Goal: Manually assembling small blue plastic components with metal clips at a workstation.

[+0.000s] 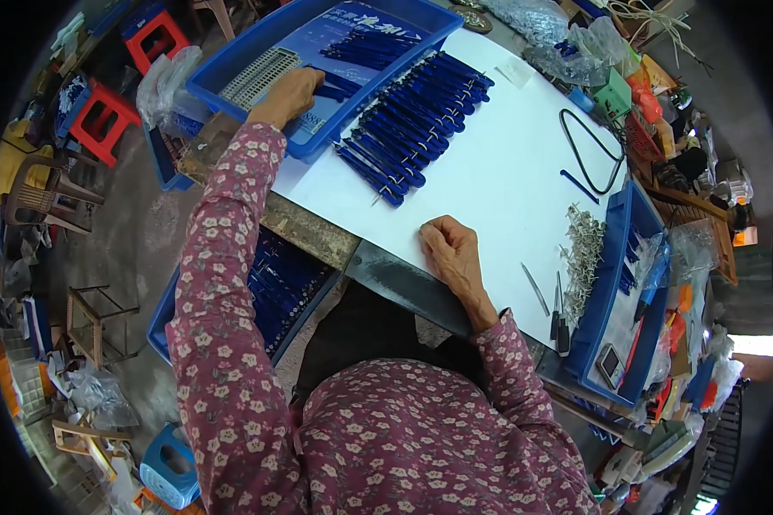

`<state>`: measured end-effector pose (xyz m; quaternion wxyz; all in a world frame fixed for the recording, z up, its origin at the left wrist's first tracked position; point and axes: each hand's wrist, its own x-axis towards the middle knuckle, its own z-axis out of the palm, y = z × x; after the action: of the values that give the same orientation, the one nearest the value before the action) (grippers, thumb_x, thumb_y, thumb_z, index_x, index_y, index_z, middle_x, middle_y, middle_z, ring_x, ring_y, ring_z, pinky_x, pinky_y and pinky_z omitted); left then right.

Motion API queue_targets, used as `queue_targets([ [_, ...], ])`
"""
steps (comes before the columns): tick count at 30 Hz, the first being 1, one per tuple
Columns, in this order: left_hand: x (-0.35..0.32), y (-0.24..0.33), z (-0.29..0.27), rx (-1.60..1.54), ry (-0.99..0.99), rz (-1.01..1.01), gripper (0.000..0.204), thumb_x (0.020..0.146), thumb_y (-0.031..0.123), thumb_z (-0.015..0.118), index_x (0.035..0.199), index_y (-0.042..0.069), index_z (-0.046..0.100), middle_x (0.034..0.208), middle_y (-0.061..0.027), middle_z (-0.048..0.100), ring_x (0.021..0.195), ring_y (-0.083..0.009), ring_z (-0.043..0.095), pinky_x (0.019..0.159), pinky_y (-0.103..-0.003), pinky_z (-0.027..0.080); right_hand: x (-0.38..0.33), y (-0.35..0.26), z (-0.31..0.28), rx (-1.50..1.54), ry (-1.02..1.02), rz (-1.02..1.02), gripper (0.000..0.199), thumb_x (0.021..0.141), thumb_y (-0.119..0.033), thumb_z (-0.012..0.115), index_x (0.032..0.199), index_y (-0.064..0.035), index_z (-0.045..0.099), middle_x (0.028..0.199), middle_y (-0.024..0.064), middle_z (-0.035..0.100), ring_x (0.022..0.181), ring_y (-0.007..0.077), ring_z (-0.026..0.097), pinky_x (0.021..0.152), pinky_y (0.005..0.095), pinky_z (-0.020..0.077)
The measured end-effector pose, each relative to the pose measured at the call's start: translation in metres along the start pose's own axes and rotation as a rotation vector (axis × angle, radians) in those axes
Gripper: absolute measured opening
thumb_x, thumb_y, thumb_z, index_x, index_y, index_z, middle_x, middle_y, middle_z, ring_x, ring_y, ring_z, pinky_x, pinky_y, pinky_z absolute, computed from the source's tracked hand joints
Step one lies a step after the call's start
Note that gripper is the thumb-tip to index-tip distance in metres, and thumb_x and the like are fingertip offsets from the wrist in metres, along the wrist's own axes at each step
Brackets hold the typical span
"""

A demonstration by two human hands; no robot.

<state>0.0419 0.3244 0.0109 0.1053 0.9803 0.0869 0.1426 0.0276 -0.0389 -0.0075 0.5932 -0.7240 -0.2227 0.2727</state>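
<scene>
My left hand point(288, 96) reaches into a blue tray point(318, 140) at the far left of the table. Its fingers are closed on dark blue plastic strips point(339, 84) beside a pale gridded piece point(259, 75). More dark blue strips point(378, 45) lie at the tray's far end. At the table's near edge, my right hand point(451, 247) rests with curled fingers; anything inside them is hidden. Between the tray and the right hand, long dark blue pieces with metal bits point(416, 120) lie side by side in a slanting row on the white tabletop point(498, 180).
To the right lie a pile of small metal parts point(582, 249), black-handled tools point(561, 330), a thin metal rod point(535, 289) and a black cord loop point(599, 176). Another blue tray point(588, 348) stands at the right edge. Below the table's left side is a bin of blue pieces point(288, 287).
</scene>
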Motion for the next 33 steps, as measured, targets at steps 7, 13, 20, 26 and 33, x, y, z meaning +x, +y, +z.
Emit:
queue_targets([
  [7, 0.002, 0.011, -0.004, 0.002, -0.047, -0.01, 0.013, 0.068, -0.003, 0.055, 0.08, -0.001, 0.056, 0.079, -0.0193, 0.059, 0.08, -0.0348, 0.057, 0.069, -0.04, 0.045, 0.001, -0.001, -0.003, -0.023, 0.006, -0.013, 0.02, 0.086, -0.017, 0.051, 0.077, -0.0004, 0.056, 0.058, -0.0022, 0.048, 0.042, 0.0016, 0.036, 0.038, 0.0167, 0.0271],
  [13, -0.003, 0.003, -0.001, 0.048, -0.139, -0.03, 0.01, 0.07, -0.001, 0.055, 0.079, 0.001, 0.054, 0.079, -0.0188, 0.059, 0.08, -0.0348, 0.057, 0.069, -0.04, 0.045, -0.002, -0.003, -0.001, -0.002, -0.015, -0.006, 0.019, 0.085, -0.017, 0.052, 0.078, 0.0001, 0.057, 0.059, -0.002, 0.049, 0.043, 0.0017, 0.037, 0.039, 0.0169, 0.0274],
  [20, -0.005, 0.012, 0.003, 0.12, -0.044, -0.083, 0.01, 0.079, 0.008, 0.048, 0.088, 0.004, 0.049, 0.087, -0.0192, 0.056, 0.085, -0.037, 0.053, 0.07, -0.044, 0.04, -0.006, -0.005, -0.005, 0.006, -0.024, -0.001, 0.018, 0.083, -0.015, 0.052, 0.078, 0.0015, 0.057, 0.058, -0.0009, 0.05, 0.044, 0.0033, 0.039, 0.039, 0.0181, 0.0291],
  [26, 0.001, 0.012, -0.014, -0.197, 0.421, 0.035, 0.017, 0.08, 0.009, 0.054, 0.095, 0.001, 0.053, 0.086, -0.0131, 0.057, 0.083, -0.0249, 0.057, 0.076, -0.033, 0.043, 0.002, 0.004, -0.01, -0.085, -0.025, -0.148, 0.018, 0.081, -0.014, 0.049, 0.079, 0.0022, 0.058, 0.059, 0.0018, 0.052, 0.045, 0.0063, 0.043, 0.039, 0.0214, 0.0351],
  [33, -0.02, 0.111, -0.061, -0.888, 0.477, -0.182, 0.025, 0.082, 0.004, 0.056, 0.106, -0.002, 0.054, 0.084, -0.0092, 0.06, 0.072, -0.0161, 0.058, 0.063, -0.024, 0.046, -0.04, -0.029, -0.03, -0.224, -0.042, -0.239, 0.018, 0.083, -0.013, 0.05, 0.083, 0.0039, 0.057, 0.06, 0.008, 0.053, 0.054, 0.0131, 0.049, 0.049, 0.027, 0.0391],
])
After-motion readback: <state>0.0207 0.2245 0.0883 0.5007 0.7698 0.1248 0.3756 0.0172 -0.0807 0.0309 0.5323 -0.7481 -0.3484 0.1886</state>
